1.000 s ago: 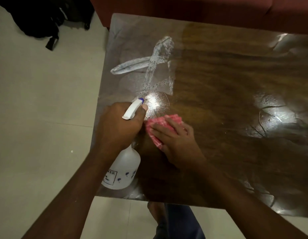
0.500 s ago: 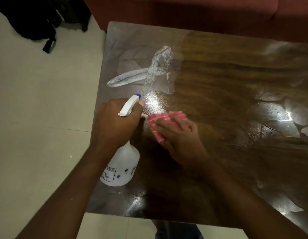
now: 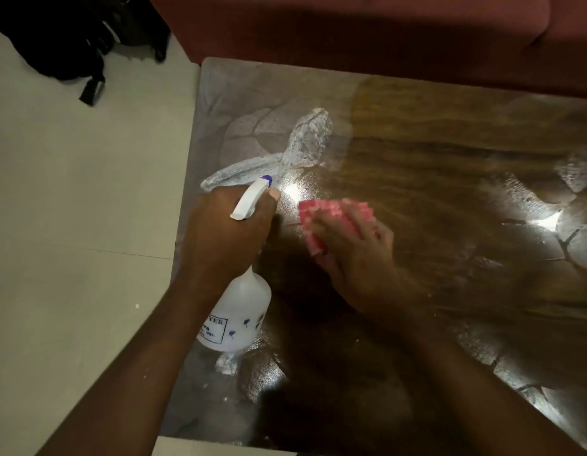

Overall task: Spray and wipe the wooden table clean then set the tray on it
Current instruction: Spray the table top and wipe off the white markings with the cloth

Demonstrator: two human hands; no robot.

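Observation:
The glossy wooden table [image 3: 433, 166] fills the middle and right of the head view. White foamy spray streaks [image 3: 295, 149] lie on its left part. My left hand [image 3: 223, 235] grips the neck of a white spray bottle [image 3: 242, 311], whose nozzle points toward the streaks. My right hand [image 3: 354, 255] presses a pink cloth [image 3: 321, 212] flat on the tabletop just right of the bottle, fingers stretched over it. No tray is in view.
A dark red sofa [image 3: 384, 28] runs along the table's far edge. A black bag [image 3: 71, 41] lies on the pale tiled floor [image 3: 71, 225] at the upper left. The table's left edge is beside my left hand.
My right hand has slid the pink cloth a little to the right and away from the bottle. The view has shifted, so the table sits lower in frame.

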